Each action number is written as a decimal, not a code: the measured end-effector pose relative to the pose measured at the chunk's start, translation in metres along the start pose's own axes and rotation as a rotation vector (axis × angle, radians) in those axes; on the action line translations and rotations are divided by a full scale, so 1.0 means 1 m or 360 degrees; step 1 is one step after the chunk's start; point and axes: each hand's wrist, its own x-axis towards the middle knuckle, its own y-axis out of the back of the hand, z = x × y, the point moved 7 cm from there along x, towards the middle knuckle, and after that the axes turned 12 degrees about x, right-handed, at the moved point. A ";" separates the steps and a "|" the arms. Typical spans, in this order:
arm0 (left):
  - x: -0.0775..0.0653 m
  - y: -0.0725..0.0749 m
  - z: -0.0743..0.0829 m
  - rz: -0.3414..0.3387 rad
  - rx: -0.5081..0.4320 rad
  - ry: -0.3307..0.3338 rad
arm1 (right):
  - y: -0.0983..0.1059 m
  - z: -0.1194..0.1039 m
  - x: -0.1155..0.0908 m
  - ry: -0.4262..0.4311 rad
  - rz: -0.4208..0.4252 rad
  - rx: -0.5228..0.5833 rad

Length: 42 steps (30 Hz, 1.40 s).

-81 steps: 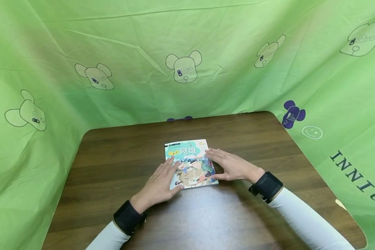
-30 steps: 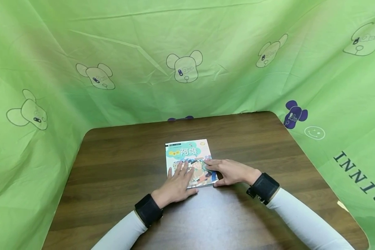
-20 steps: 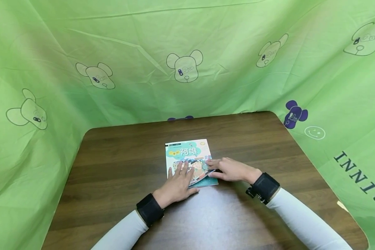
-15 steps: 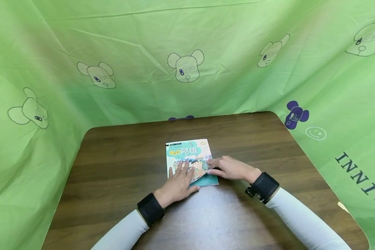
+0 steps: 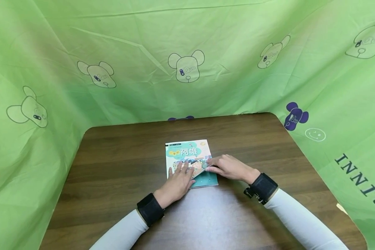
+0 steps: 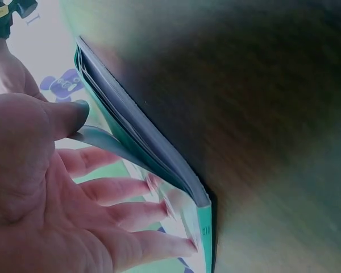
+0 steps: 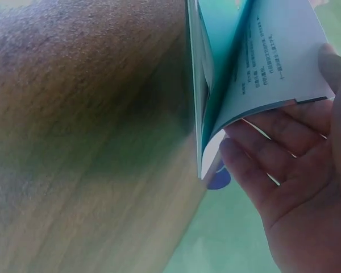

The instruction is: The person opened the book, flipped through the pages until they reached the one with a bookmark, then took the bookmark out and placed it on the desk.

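Note:
A picture book point(image 5: 182, 145) with a colourful cover lies flat on the brown table, its title side up. My right hand point(image 5: 229, 167) pinches the lower right part of the front cover point(image 7: 278, 54), thumb beneath and fingers on top. That corner is bent upward, baring a teal page point(image 5: 208, 179). In the right wrist view, printed text shows on the cover's inner side. My left hand point(image 5: 175, 184) rests on the lower left of the cover with fingers spread and straight. The left wrist view shows its thumb point(image 6: 74, 116) by the raised cover edge, above the stacked pages.
The wood-grain table point(image 5: 118, 166) reaches back to a green cloth backdrop point(image 5: 137, 69) printed with bear heads. A small pale piece point(image 5: 341, 208) sits at the table's right edge. Each wrist wears a black band, the left band point(image 5: 150, 209) close to the table's front half.
My left hand has shifted right and settled on the cover. My right hand has taken hold of the cover's lower right corner and lifted it, uncovering the teal page.

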 end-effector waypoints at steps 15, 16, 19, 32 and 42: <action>-0.001 -0.002 -0.007 -0.0010 -0.0136 -0.0001 | 0.016 0.014 -0.015 -0.0248 0.0240 -0.0253; -0.001 -0.001 -0.007 -0.0019 -0.0156 0.0003 | 0.015 0.015 -0.016 -0.0269 0.0235 -0.0266; -0.001 -0.001 -0.009 -0.0028 -0.0201 0.0006 | 0.010 0.017 -0.018 -0.0311 0.0194 -0.0286; -0.007 0.002 -0.018 0.0028 -0.0445 -0.0023 | -0.021 0.006 -0.018 -0.0059 -0.0125 -0.0186; -0.010 0.014 -0.026 0.0215 -0.0655 -0.0089 | -0.027 0.007 -0.017 -0.0101 -0.0197 -0.0169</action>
